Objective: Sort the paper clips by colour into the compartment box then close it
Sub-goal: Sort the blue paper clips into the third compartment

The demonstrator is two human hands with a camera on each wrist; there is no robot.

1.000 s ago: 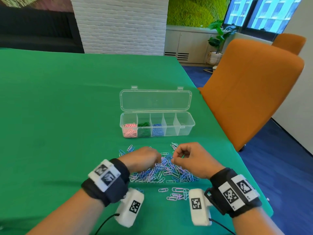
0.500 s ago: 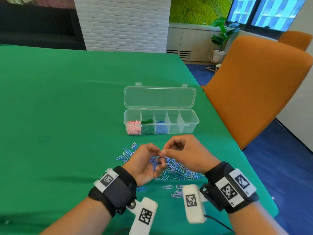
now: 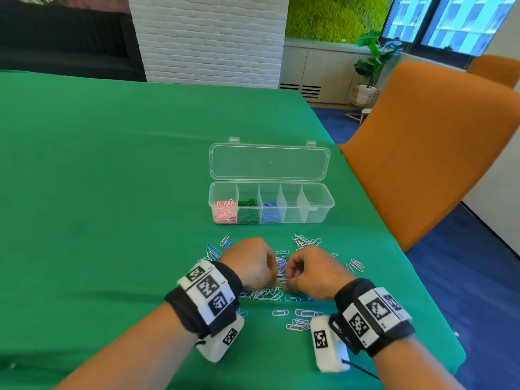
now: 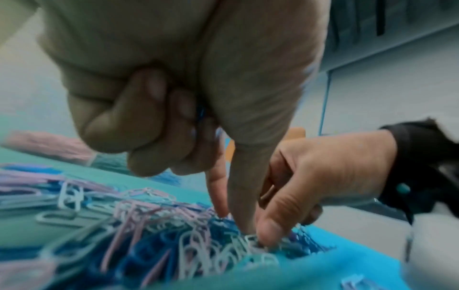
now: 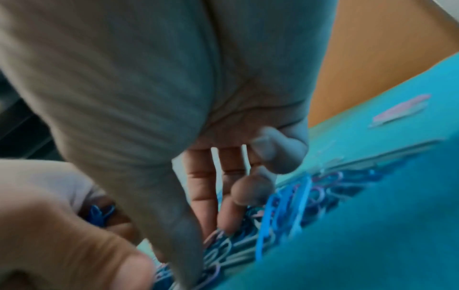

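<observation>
A clear compartment box (image 3: 320, 218) stands open with its lid (image 3: 268, 161) laid back. Pink, green and blue clips fill its three left cells; the two right cells look empty. A mixed pile of paper clips (image 3: 264, 294) lies in front of it. My left hand (image 3: 253, 263) is on the pile. Its curled fingers keep blue clips (image 4: 201, 113) in the palm, and its index finger and thumb poke down into the pile (image 4: 149, 235). My right hand (image 3: 312, 271) is beside it, thumb (image 4: 270, 231) and first fingers closing on clips in the pile (image 5: 285, 206).
Loose clips (image 3: 302, 240) lie between the pile and the box, and more loose clips (image 3: 298, 319) lie near my wrists. An orange chair (image 3: 422, 150) stands close to the table's right edge. The green cloth (image 3: 98, 192) stretches wide to the left.
Half a second ago both hands were raised together above the pile, left palm turned up. Now both are down on the pile, left palm facing down.
</observation>
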